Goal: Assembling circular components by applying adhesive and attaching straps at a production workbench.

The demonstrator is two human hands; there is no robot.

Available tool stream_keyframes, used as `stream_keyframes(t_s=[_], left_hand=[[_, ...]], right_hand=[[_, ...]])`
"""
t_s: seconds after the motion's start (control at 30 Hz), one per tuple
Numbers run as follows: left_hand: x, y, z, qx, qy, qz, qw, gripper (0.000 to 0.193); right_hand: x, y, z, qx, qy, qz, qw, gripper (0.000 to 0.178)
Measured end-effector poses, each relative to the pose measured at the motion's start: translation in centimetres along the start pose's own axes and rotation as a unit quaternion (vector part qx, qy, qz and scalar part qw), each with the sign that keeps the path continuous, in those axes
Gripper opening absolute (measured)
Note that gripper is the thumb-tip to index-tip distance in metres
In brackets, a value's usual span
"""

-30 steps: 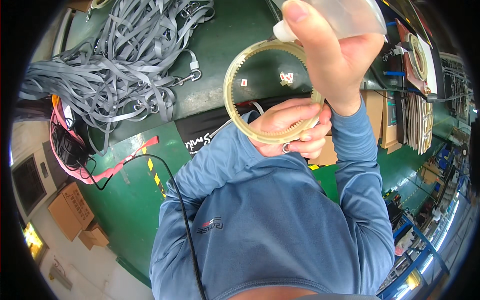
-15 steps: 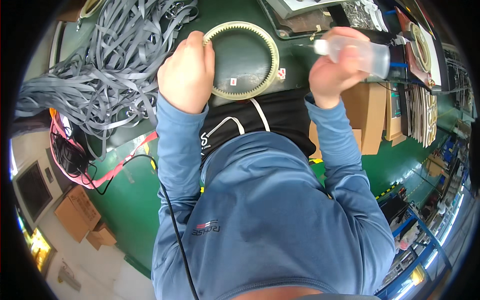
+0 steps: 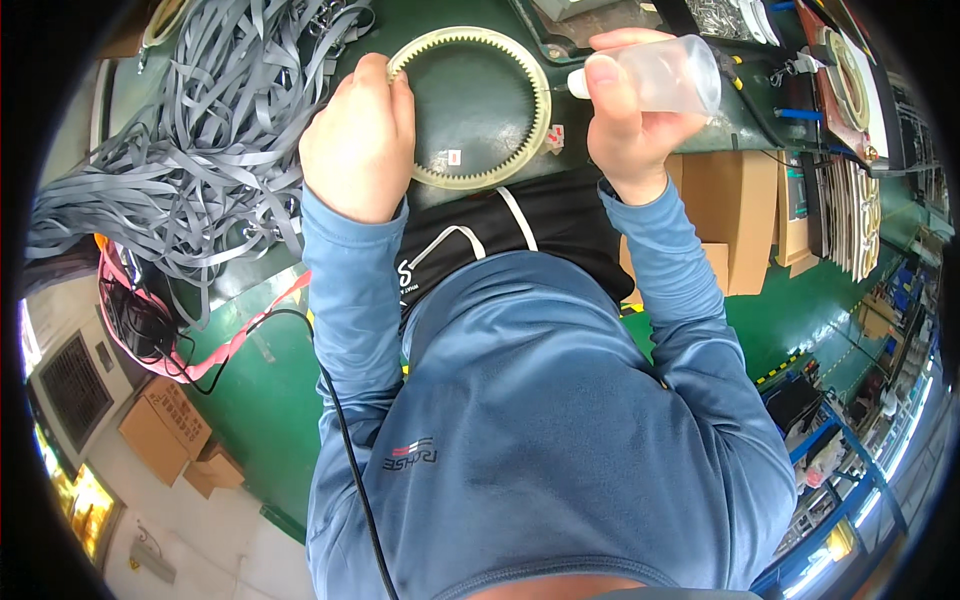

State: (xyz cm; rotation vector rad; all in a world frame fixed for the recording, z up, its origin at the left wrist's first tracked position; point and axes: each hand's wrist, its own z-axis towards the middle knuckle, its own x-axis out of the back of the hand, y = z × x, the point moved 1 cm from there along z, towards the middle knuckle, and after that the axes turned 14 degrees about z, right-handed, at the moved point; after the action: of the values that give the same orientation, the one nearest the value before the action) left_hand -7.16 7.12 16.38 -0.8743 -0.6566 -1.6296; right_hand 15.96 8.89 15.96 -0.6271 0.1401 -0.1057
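A pale, cream-coloured ring gear (image 3: 531,150) with teeth round its inner side lies at the near edge of the dark green tabletop. Closed on the ring's left rim is my left hand (image 3: 360,140), its thumb and fingers pinching it. My right hand (image 3: 630,125) grips a translucent plastic squeeze bottle (image 3: 668,78) with a white cap. The bottle is tipped on its side, and its nozzle points left at the ring's right rim, very close to it. Whether the tip touches the rim I cannot tell.
Grey straps (image 3: 200,130) with metal clips are heaped on the left of the table. At the far right sit a tray of small metal parts (image 3: 722,18) and a board with cream rings (image 3: 842,90). Cardboard boxes (image 3: 740,220) stand below the table's right side.
My right hand has brought the bottle left, from farther off to close beside the ring's right rim. My left hand still holds the ring; the whole view has shifted slightly.
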Motion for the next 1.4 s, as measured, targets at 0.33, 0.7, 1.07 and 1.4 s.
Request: stream_keyframes(t_s=[0.33,0.7,1.07,1.4], left_hand=[[0.2,0.1,0.1,-0.003,0.006,-0.008,1.0,0.013],[0.1,0.0,0.1,-0.002,0.012,-0.008,1.0,0.013],[0.6,0.3,0.0,0.051,-0.106,-0.023,0.993,0.014],[2.0,0.1,1.0,0.09,-0.178,-0.105,0.974,0.014]], right_hand=[[-0.6,-0.4,0.2,0.018,-0.028,0.005,0.999,0.018],[-0.6,-0.6,0.0,-0.037,0.015,0.006,0.999,0.016],[0.3,-1.5,0.6,0.078,0.043,-0.063,0.994,0.032],[9.9,9.8,25.4,-0.069,0.033,-0.162,0.984,0.045]])
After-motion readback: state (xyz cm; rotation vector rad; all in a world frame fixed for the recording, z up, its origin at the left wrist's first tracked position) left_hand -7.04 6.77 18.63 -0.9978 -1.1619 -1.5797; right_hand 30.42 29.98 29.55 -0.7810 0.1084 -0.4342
